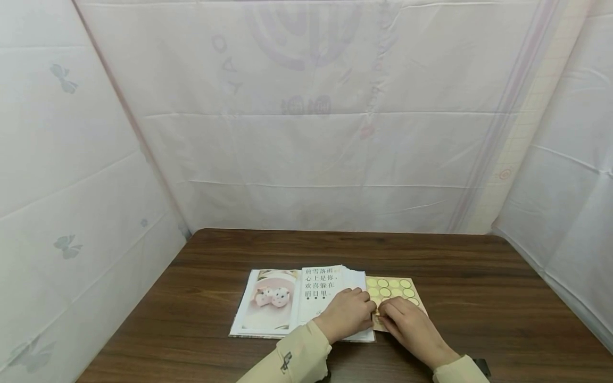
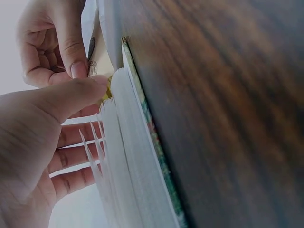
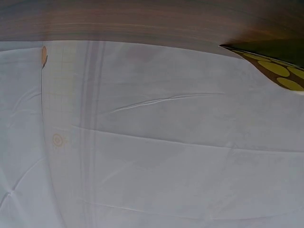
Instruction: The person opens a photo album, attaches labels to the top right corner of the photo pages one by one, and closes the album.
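Note:
An open book (image 1: 354, 337) lies on the table, its left page bearing a picture, its right page Chinese text. Beside its right edge is a sheet of round yellow stickers (image 1: 395, 284). My left hand (image 1: 347, 311) reaches over the right page and pinches the sheet's near-left part, thumb tip by a yellow patch in the left wrist view. My right hand (image 1: 411, 327) pinches at the sheet close by, its thumb and bent fingers facing the left thumb (image 2: 85, 95). I cannot tell whether it grips a single sticker. In the right wrist view the sheet (image 3: 273, 69) looks bowed.
The dark wood table (image 1: 206, 298) extends around the book, with pale printed cloth (image 1: 311, 159) hanging behind and at both sides. Loose page edges (image 2: 118, 156) fan out near the left fingers. A small black object (image 1: 482, 367) shows by the right sleeve.

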### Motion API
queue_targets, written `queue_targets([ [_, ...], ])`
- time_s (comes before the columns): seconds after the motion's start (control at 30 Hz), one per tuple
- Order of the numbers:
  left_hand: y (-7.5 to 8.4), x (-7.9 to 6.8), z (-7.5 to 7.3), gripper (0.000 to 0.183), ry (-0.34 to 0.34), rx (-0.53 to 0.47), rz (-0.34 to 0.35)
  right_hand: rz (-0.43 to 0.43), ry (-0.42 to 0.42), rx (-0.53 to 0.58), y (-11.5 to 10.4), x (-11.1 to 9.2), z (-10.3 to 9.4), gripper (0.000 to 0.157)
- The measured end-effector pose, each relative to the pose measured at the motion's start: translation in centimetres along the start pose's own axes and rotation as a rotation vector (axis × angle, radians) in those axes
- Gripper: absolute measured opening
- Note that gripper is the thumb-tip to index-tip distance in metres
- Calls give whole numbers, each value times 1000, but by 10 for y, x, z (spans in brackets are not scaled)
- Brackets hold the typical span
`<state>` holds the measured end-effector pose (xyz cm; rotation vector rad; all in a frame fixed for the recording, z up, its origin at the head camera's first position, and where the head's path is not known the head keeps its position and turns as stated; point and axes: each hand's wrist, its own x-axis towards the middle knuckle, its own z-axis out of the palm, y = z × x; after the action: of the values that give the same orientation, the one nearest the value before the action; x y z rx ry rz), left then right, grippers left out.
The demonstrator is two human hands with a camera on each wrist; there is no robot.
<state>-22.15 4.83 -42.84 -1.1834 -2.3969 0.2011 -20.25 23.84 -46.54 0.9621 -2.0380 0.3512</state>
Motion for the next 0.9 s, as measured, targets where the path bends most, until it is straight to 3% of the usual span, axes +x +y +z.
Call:
queue_targets([
  [0.1, 0, -1, 0, 19, -25, -10, 8, 43, -30, 30, -2, -1, 0, 10],
  [0.27, 0, -3, -1, 18, -56, -15, 18, 147, -122, 87, -6, -1, -1, 29],
  [0.53, 1, -3, 1, 14, -65, 3, 26, 265, -285, 160, -10, 0, -5, 23],
  [0.9, 1, -4, 1, 15, -64, 16, 39, 348, -332, 175, -12, 0, -4, 25],
])
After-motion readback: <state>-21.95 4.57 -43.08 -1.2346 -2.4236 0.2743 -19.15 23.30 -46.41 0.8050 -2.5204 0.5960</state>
